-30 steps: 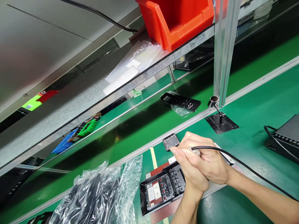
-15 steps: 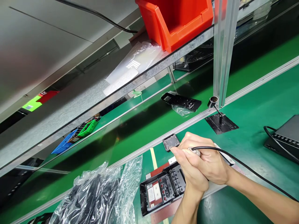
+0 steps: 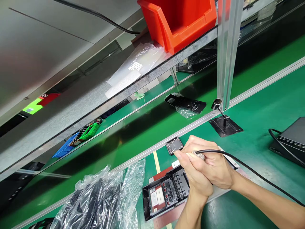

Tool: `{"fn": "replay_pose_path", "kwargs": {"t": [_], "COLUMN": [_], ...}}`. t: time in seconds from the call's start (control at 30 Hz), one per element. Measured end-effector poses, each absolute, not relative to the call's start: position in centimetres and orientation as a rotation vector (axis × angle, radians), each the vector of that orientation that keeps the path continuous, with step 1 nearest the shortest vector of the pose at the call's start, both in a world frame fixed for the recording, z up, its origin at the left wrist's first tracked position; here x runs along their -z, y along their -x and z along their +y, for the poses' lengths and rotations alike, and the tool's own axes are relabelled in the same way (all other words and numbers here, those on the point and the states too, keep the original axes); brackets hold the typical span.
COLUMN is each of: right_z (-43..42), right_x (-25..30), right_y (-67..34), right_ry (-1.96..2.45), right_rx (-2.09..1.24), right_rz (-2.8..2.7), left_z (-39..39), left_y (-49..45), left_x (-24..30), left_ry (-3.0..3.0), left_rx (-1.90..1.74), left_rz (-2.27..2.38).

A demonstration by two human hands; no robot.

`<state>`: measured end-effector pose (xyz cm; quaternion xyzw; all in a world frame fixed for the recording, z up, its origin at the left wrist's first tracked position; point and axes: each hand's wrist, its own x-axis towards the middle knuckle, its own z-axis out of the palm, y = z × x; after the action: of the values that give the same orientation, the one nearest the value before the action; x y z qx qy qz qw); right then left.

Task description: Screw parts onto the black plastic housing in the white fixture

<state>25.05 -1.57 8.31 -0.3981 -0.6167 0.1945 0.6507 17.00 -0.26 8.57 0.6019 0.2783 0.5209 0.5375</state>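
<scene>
My right hand (image 3: pixel 218 165) is wrapped round the top of a corded electric screwdriver (image 3: pixel 199 155), whose body is mostly hidden in my grip. Pressed against it, my left hand (image 3: pixel 196 178) closes round the same tool from the near side. A black cable (image 3: pixel 252 171) runs from its top end over my right wrist. Below my hands lies a black plastic housing (image 3: pixel 164 195) with ribs, posts and red-ringed holes; my hands cover its right part and the tool's tip. Just beyond my fingers sits a small black tray (image 3: pixel 174 145) of tiny screws.
Clear plastic bags with black parts (image 3: pixel 100 200) lie at left. A metal tool stand (image 3: pixel 224 122) is behind my hands, a black box (image 3: pixel 290 140) at far right. Beyond the rail, a black part (image 3: pixel 187 104) rests on plastic. A shelf with an orange bin (image 3: pixel 181 28) hangs overhead.
</scene>
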Motion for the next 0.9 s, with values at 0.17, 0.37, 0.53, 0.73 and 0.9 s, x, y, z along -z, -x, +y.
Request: {"fn": "replay_pose_path", "kwargs": {"t": [0.17,0.37,0.53,0.73,0.9], "right_z": [-1.6,-1.6,-1.7,-1.9,-2.0], "right_x": [-8.2,-8.0,-7.7,-7.7,-8.0], "right_y": [-25.1,-25.3,-25.4,-25.7,-26.1], "right_ry": [0.89,0.89,0.915,0.923,1.001], "right_rx": [-0.467,-0.447,-0.453,-0.459,-0.41], "right_rz": [-1.391,-1.421,-1.42,-1.41,-1.433], "left_z": [-0.3,-0.4,-0.2,0.2,0.4], "left_y": [-16.9,-16.8,-16.8,-17.1,-16.3], "left_x": [-8.2,-8.1,-7.9,-7.4,-7.7], "left_ry": [-1.404,-1.433,-1.459,-1.581,-1.66], "left_rx": [-1.239,-1.246,-1.202,-1.195,-1.092], "left_rz": [0.717,0.767,0.727,0.618,0.579]}}
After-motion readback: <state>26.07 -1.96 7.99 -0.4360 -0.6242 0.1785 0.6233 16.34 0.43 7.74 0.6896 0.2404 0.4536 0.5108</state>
